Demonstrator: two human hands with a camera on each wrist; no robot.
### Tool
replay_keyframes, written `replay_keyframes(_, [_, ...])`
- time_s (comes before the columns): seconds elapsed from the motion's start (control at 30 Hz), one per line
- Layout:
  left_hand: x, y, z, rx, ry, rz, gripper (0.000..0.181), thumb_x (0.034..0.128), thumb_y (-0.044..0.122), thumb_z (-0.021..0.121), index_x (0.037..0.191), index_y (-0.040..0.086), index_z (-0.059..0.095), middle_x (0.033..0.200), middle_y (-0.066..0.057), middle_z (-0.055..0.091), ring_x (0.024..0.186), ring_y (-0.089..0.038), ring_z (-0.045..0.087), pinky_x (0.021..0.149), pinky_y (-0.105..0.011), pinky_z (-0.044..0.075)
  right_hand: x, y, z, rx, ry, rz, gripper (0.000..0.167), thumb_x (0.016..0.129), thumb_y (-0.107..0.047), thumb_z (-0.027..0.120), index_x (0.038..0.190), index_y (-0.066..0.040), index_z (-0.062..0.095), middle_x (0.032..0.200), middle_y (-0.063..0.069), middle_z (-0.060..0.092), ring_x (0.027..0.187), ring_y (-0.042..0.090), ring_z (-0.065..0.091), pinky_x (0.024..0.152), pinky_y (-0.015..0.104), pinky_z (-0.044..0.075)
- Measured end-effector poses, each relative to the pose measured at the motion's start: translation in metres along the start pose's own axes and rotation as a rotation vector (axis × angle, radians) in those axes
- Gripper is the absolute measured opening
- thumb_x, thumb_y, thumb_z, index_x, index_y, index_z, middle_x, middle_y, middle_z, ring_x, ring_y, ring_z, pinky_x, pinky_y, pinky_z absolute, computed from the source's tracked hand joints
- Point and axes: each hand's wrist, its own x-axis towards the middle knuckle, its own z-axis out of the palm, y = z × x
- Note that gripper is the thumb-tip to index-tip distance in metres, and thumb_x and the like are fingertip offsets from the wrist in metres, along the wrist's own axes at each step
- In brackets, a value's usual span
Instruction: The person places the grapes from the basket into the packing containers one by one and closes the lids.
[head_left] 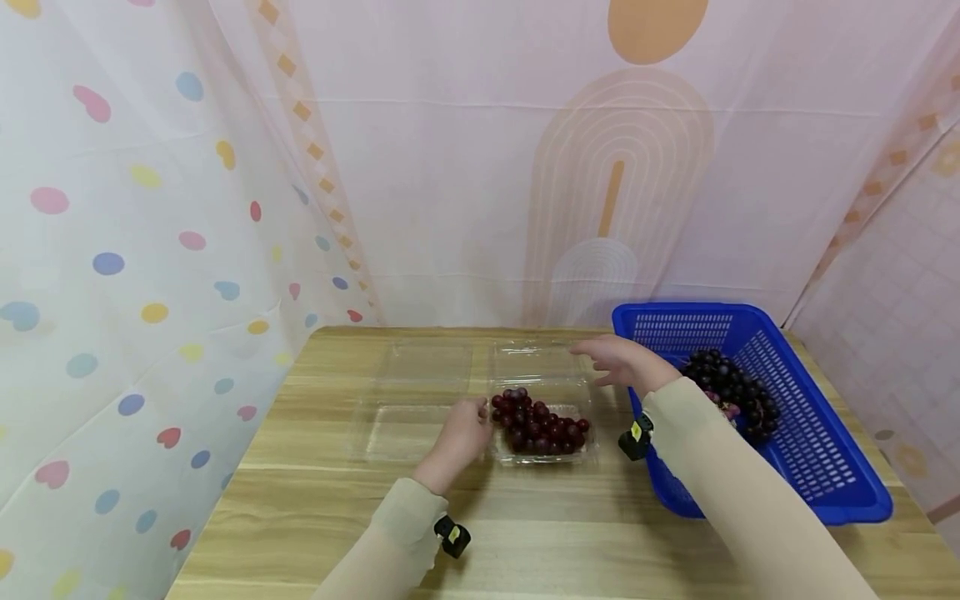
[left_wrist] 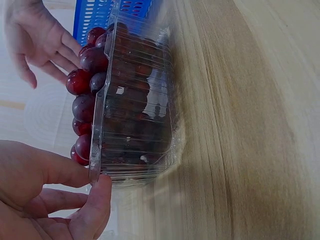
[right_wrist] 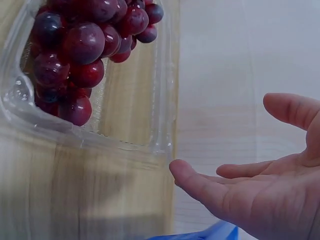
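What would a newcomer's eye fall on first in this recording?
Probably the bright blue basket on the right of the table, holding dark grapes. Next come the red grapes in the clear container to its left, where the left hand pinches the rim.

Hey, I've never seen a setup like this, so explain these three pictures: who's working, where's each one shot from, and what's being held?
There's no robot, just a person working with bare hands. The head picture comes from a camera worn on the head, looking forward and down; the other two were shot from the left and right wrists. On the wooden table sit an open clear container of red grapes, a second clear container to its left, and a blue basket holding dark grapes. The left hand pinches the rim of the grape container; the right hand is open and holds nothing.
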Motion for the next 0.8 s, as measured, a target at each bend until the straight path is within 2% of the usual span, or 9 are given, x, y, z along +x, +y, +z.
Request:
replay_keyframes(0.13, [0.001,-0.001,0.001,-0.017,-0.011,-0.026,0.052,0.0715,-0.011,0.05,0.124,-0.016,0.052,0.091,-0.015,0.061,0.067,-0.017,0.051,0.057,-0.023,0.046,0.01,0.0,0.002,0.007,0.012,0.031,0.069,0.099,-0.024,0.044,0.151,0.0,0.005,0.155,0.026,-0.006,0.142,0.044,0.0,0.113,0.05,0.026])
replay_keyframes(0.17, [0.002,-0.002,0.002,-0.029,-0.021,-0.051,0.053,0.0724,-0.012,0.051,0.126,-0.015,0.051,0.095,-0.017,0.062,0.068,-0.018,0.052,0.058,-0.024,0.047,0.012,0.001,0.003,0.002,0.016,0.036,0.069,0.099,-0.024,0.044,0.151,0.0,0.006,0.155,0.026,-0.006,0.142,0.044,0.0,0.113,0.05,0.027])
replay_keyframes(0.3, [0.002,-0.002,0.003,-0.022,-0.027,-0.068,0.054,0.0735,-0.012,0.051,0.127,-0.014,0.05,0.099,-0.018,0.063,0.066,-0.016,0.051,0.056,-0.022,0.045,0.017,0.002,0.005,-0.023,0.047,0.057,0.071,0.098,-0.027,0.046,0.151,0.0,0.007,0.156,0.025,-0.002,0.142,0.044,0.004,0.113,0.048,0.028])
replay_keyframes(0.4, [0.001,0.0,0.003,0.001,-0.021,-0.06,0.053,0.0736,-0.012,0.052,0.127,-0.014,0.051,0.098,-0.017,0.063,0.068,-0.015,0.05,0.056,-0.022,0.043,0.02,0.003,0.007,-0.017,0.058,0.064,0.073,0.097,-0.027,0.047,0.151,0.001,0.006,0.155,0.026,-0.001,0.142,0.044,0.005,0.114,0.048,0.027])
replay_keyframes(0.63, [0.0,0.002,0.004,-0.006,-0.023,-0.049,0.052,0.0745,-0.011,0.051,0.126,-0.015,0.051,0.104,-0.02,0.063,0.063,-0.015,0.046,0.053,-0.021,0.04,0.028,0.009,0.008,0.02,0.048,0.092,0.075,0.097,-0.027,0.044,0.15,0.002,0.0,0.154,0.03,-0.004,0.142,0.044,0.004,0.117,0.049,0.018])
replay_keyframes(0.8, [0.0,0.001,0.005,0.006,-0.019,-0.039,0.049,0.075,-0.011,0.05,0.124,-0.015,0.053,0.099,-0.019,0.063,0.063,-0.014,0.045,0.053,-0.021,0.04,0.032,0.01,0.007,0.03,0.039,0.079,0.073,0.098,-0.027,0.042,0.15,0.002,0.0,0.154,0.03,-0.004,0.143,0.043,0.003,0.118,0.048,0.015])
